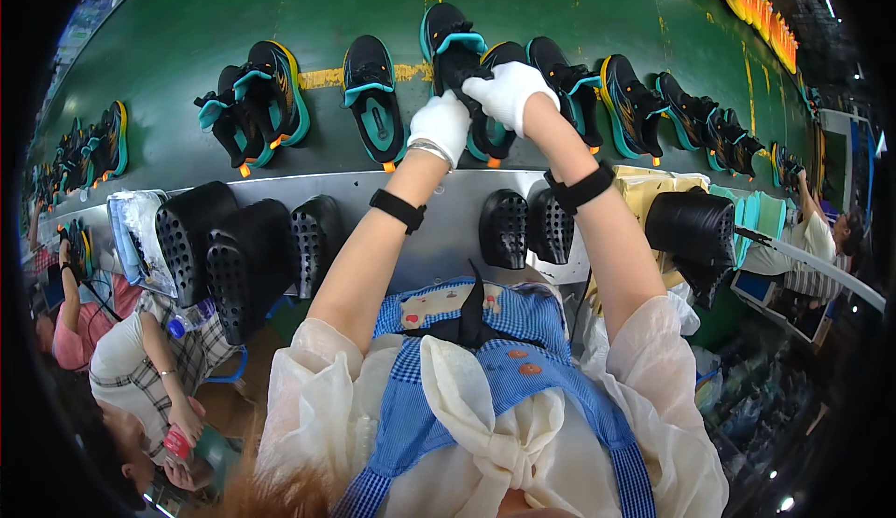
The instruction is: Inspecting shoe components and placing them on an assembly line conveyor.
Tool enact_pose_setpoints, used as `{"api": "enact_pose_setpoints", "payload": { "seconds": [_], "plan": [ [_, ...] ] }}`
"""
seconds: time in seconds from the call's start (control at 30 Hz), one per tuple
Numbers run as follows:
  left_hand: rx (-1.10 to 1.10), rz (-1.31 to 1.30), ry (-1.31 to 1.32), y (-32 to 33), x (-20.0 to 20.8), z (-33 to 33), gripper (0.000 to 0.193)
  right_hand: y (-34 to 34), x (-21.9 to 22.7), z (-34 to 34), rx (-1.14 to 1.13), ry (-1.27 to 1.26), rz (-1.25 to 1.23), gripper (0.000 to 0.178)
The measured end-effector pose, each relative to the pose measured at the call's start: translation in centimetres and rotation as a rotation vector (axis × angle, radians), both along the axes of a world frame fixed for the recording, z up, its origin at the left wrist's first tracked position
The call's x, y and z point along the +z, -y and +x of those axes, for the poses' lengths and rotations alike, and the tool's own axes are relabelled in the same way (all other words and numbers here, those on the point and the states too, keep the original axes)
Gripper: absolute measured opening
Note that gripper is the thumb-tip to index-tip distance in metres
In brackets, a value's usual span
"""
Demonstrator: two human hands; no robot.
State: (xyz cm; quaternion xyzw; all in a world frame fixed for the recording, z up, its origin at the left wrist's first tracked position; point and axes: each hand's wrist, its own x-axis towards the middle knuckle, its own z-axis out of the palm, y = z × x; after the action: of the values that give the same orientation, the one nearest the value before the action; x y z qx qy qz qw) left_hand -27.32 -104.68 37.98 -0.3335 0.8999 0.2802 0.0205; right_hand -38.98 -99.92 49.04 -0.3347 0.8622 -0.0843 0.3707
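Observation:
A black sneaker (448, 21) with teal lining stands on the green work surface in front of me, its toe pointing away. My left hand (441, 128), in a white glove, is closed at the near side of its opening. With bent fingers, my right hand (511, 93), also gloved, grips black material at the right of the opening. The gloves hide exactly what the fingertips pinch. Just right of this shoe lies another black sneaker (505, 51), partly covered by my right hand. A single sneaker (370, 67) with a teal insole sits to the left.
More sneakers (266, 98) line the green surface (355, 0) on both sides. Black perforated shoe forms (247, 271) stand along the grey metal ledge (411, 203), with others (505, 229) farther right. Yellow-orange shoes (747, 0) are at the far right. Co-workers sit at both sides.

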Motion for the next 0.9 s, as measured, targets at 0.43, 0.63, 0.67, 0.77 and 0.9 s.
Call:
{"api": "enact_pose_setpoints", "payload": {
  "seconds": [0.43, 0.63, 0.67, 0.77, 0.9],
  "plan": [
    [-0.136, 0.264, 0.303, 0.2, 0.3, 0.4, 0.024, 5.1, -8.5, 1.9, 0.169, -0.145, 0.177, 0.036],
    [-0.144, 0.206, 0.440, 0.4, -0.9, -0.9, 0.022, 6.8, -11.5, 1.8, 0.363, -0.275, 0.216, 0.026],
    [-0.140, 0.192, 0.463, 0.4, -1.0, -1.2, 0.022, 7.0, -11.7, 1.6, 0.377, -0.251, 0.256, 0.026],
    [-0.199, 0.185, 0.506, 0.2, 0.3, -1.8, 0.025, 6.5, -13.4, 0.4, 0.337, -0.232, 0.248, 0.032],
    [-0.113, 0.108, 0.457, -0.5, 0.2, -0.1, 0.024, 4.3, -6.3, 2.2, 0.192, -0.030, 0.103, 0.042]
  ]
}}
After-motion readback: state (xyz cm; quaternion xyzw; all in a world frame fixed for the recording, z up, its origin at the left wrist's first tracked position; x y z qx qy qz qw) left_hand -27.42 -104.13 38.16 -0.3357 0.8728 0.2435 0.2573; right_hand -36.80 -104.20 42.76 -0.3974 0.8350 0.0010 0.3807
